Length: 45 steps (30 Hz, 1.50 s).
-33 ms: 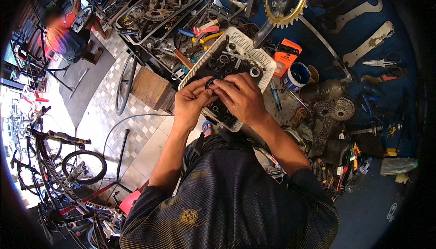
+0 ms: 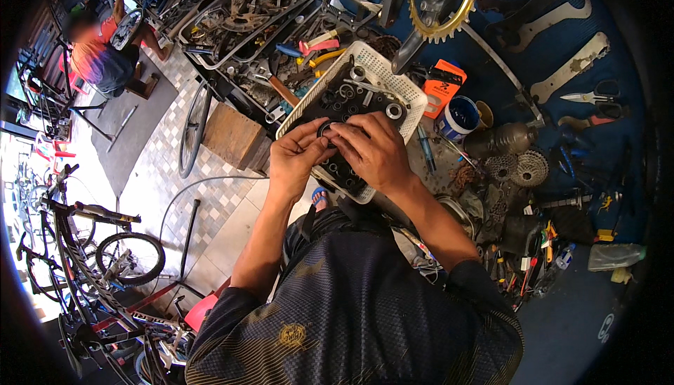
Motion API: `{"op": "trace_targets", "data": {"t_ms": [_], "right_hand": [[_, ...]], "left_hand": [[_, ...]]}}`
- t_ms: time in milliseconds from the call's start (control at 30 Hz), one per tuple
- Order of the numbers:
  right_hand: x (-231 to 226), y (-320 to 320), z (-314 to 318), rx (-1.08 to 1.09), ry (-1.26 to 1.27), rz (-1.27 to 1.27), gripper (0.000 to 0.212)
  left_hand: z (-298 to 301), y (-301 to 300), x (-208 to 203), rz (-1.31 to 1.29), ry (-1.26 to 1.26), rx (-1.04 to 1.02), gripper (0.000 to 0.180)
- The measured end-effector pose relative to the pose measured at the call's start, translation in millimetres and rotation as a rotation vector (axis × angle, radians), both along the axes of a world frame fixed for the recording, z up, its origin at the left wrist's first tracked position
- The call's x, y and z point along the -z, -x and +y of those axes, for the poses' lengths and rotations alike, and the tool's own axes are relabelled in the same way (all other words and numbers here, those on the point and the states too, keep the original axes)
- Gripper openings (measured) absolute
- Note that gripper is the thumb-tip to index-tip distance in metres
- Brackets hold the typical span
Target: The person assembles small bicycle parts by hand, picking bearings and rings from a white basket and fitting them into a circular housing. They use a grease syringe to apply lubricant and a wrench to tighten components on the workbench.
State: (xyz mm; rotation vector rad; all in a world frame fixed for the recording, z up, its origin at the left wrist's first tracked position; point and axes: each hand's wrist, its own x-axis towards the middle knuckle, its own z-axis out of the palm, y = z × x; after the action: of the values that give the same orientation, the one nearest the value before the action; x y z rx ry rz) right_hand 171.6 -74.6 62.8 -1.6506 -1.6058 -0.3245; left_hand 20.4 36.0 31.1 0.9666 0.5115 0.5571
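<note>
My left hand [image 2: 299,154] and my right hand [image 2: 375,152] meet over a cream plastic basket [image 2: 415,109]. Between their fingertips they pinch a small dark ring [image 2: 324,128], partly covered by the fingers. Both hands are closed on it, the left from its left side and the right from its right. Inside the basket lie several small round parts, among them a silver ring [image 2: 393,111] near the right end and another ring [image 2: 357,73] at the far end. My hands hide part of the basket's middle.
Left of the basket are a hammer [image 2: 283,91] and a wooden block [image 2: 232,138]. A gold chainring [image 2: 469,5] hangs above on a crank. To the right are a white-and-blue tub [image 2: 460,116] and a cassette [image 2: 529,168]. Another person [image 2: 105,62] sits at the far left, holding a wheel-like part.
</note>
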Motion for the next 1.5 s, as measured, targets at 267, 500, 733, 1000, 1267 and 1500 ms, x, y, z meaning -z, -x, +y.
{"op": "trace_targets", "data": {"t_ms": [267, 500, 733, 1000, 1267, 1500], "right_hand": [[0.1, -1.4, 7.7, 0.032, 0.007, -0.021, 0.026], [2.5, -4.4, 7.2, 0.039, -0.034, -0.096, 0.028], [2.1, -5.8, 5.9, 0.023, -0.069, -0.128, 0.031], [1.9, -5.2, 7.7, 0.029, -0.086, -0.119, 0.031], [2.6, -4.4, 7.0, 0.036, -0.072, -0.117, 0.031], [2.8, -3.3, 5.6, 0.037, -0.083, -0.133, 0.031]], "left_hand": [[4.8, -4.2, -4.4, 0.023, -0.068, -0.020, 0.037], [3.8, -7.8, -9.2, 0.053, -0.105, -0.024, 0.036], [5.9, -9.6, -10.6, 0.021, -0.098, -0.019, 0.035], [6.2, -8.9, -11.4, 0.030, -0.111, -0.027, 0.035], [4.3, -9.1, -13.0, 0.031, -0.112, -0.028, 0.035], [2.3, -7.7, -13.8, 0.044, -0.104, -0.041, 0.035]]}}
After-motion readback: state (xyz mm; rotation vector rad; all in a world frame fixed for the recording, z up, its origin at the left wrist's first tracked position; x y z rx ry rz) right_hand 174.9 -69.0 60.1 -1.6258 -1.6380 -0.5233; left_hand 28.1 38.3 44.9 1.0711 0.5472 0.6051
